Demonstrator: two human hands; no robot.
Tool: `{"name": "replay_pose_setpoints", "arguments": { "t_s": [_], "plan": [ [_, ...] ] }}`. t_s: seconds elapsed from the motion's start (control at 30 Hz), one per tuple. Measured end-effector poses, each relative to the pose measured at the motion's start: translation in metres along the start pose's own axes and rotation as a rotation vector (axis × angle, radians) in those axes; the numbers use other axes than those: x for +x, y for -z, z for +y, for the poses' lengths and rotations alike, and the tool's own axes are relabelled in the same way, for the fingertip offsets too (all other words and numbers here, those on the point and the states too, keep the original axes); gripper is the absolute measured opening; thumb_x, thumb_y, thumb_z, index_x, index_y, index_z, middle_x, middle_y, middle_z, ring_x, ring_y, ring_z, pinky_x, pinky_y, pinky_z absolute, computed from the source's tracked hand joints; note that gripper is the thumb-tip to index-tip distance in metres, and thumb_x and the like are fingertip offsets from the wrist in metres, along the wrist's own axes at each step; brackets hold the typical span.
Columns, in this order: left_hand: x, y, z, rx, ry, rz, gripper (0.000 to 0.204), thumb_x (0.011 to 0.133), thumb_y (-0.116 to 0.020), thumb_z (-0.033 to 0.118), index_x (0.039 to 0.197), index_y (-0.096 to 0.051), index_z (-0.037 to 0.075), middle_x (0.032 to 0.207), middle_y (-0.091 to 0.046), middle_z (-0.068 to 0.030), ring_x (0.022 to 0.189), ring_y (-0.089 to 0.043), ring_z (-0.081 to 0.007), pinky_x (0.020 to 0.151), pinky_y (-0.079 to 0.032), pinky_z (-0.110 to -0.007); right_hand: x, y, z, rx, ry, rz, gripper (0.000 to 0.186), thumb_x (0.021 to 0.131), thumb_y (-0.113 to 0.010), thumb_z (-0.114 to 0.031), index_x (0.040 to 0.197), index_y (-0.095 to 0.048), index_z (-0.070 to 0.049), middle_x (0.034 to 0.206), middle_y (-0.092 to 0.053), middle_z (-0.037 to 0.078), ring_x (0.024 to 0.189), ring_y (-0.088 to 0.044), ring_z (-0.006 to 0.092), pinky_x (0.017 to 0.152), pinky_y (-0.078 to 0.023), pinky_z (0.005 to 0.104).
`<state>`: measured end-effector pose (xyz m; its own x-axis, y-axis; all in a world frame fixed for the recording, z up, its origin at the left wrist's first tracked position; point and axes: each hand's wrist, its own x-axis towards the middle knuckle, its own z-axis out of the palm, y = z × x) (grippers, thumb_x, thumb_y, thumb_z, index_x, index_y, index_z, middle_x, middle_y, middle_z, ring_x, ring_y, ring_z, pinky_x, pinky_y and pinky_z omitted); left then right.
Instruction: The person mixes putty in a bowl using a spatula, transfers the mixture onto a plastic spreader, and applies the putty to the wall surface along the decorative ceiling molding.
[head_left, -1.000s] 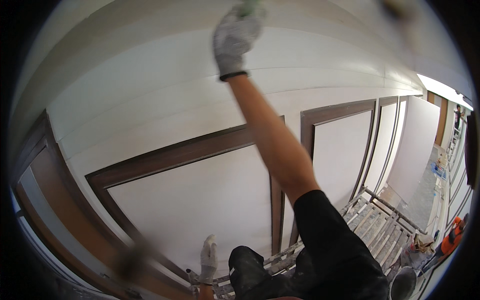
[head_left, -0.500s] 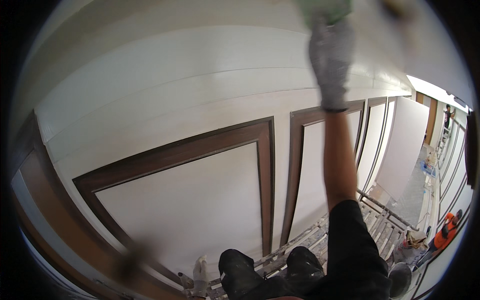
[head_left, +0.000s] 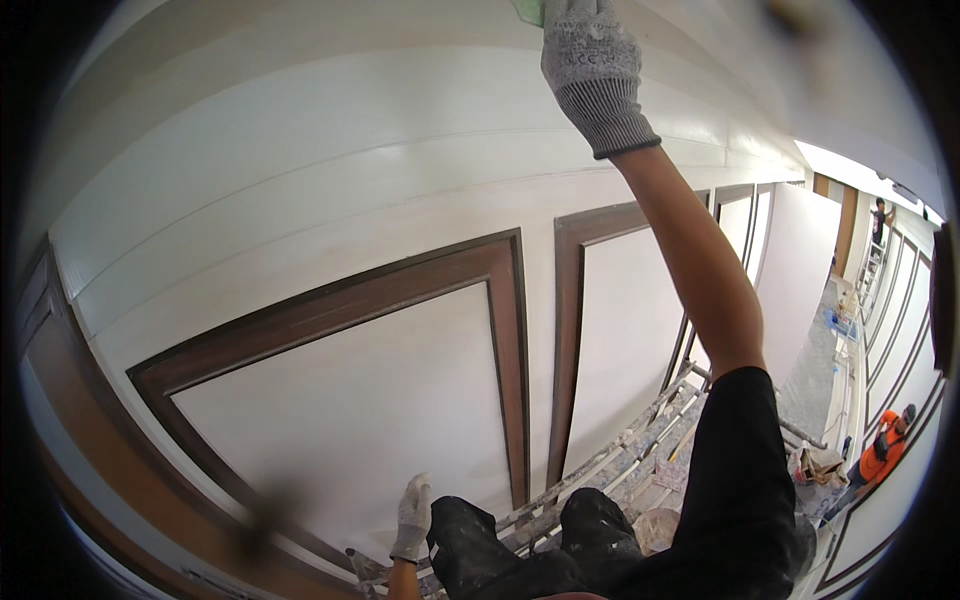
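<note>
My right hand (head_left: 593, 60), in a grey knit glove, is raised high against the pale upper wall near the ceiling. Its fingers run out of view at the top, closed on a green flat piece (head_left: 528, 11); only a corner shows, so I cannot tell its kind. Low down beside my knee, my left hand (head_left: 413, 508), gloved too, is held up with its fingers extended and nothing seen in it. Behind it is a white wall panel (head_left: 350, 400) framed by dark brown moulding (head_left: 507, 340). Whether that hand touches the panel I cannot tell.
I am up on a paint-spattered slatted scaffold (head_left: 640, 470). A bag (head_left: 818, 468) sits at its right side. Below right is a person in orange (head_left: 880, 450); farther off, another person (head_left: 880, 220) stands on a ladder (head_left: 872, 265). A brown door frame (head_left: 90, 400) is at left.
My right hand has swept left along the upper wall with the green piece, its arm now slanting. My left hand has risen a little. The view has shifted slightly.
</note>
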<state>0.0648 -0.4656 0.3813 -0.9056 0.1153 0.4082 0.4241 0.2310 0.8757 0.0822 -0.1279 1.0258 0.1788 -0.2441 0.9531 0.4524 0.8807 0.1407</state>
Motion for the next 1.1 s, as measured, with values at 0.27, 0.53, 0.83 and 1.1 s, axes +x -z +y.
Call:
{"name": "replay_pose_setpoints", "arguments": {
  "t_s": [0.27, 0.53, 0.83, 1.1],
  "plan": [
    [-0.026, 0.022, -0.028, -0.017, 0.106, 0.021, 0.039, 0.11, -0.049, 0.024, 0.132, -0.063, -0.004, 0.132, -0.066, -0.0186, 0.127, -0.06, -0.0277, 0.113, -0.042, -0.039, 0.017, 0.055, 0.104, 0.14, -0.336, -0.605, 0.042, 0.109, -0.04, -0.014, 0.148, -0.048, -0.001, 0.111, -0.071, 0.022, 0.088, -0.073, 0.0297, 0.087, -0.059, 0.0463],
    [-0.039, 0.025, -0.059, -0.15, 0.227, 0.116, 0.036, 0.11, -0.051, 0.022, 0.131, -0.064, -0.004, 0.127, -0.068, -0.017, 0.121, -0.062, -0.0247, 0.11, -0.044, -0.037, 0.091, -0.08, 0.229, 0.102, -0.219, -0.636, 0.039, 0.109, -0.045, -0.02, 0.142, -0.053, 0.0, 0.113, -0.071, 0.025, 0.091, -0.072, 0.0353, 0.089, -0.056, 0.049],
    [0.019, -0.009, -0.042, -0.066, 0.01, -0.018, 0.036, 0.109, -0.052, 0.021, 0.131, -0.063, -0.004, 0.128, -0.068, -0.0181, 0.121, -0.063, -0.0277, 0.109, -0.046, -0.037, 0.14, -0.06, 0.164, 0.04, -0.027, -0.585, 0.033, 0.108, -0.047, -0.017, 0.135, -0.057, 0.0, 0.106, -0.07, 0.024, 0.09, -0.071, 0.0359, 0.085, -0.055, 0.0469],
    [0.128, -0.043, 0.086, 0.114, -0.323, -0.173, 0.037, 0.109, -0.05, 0.026, 0.131, -0.064, 0.001, 0.134, -0.066, -0.0205, 0.127, -0.061, -0.0368, 0.11, -0.046, -0.044, 0.149, -0.04, 0.12, 0.076, 0.066, -0.482, 0.028, 0.107, -0.049, -0.014, 0.129, -0.06, 0.001, 0.101, -0.069, 0.023, 0.088, -0.069, 0.0364, 0.082, -0.054, 0.045]
  ]
}}
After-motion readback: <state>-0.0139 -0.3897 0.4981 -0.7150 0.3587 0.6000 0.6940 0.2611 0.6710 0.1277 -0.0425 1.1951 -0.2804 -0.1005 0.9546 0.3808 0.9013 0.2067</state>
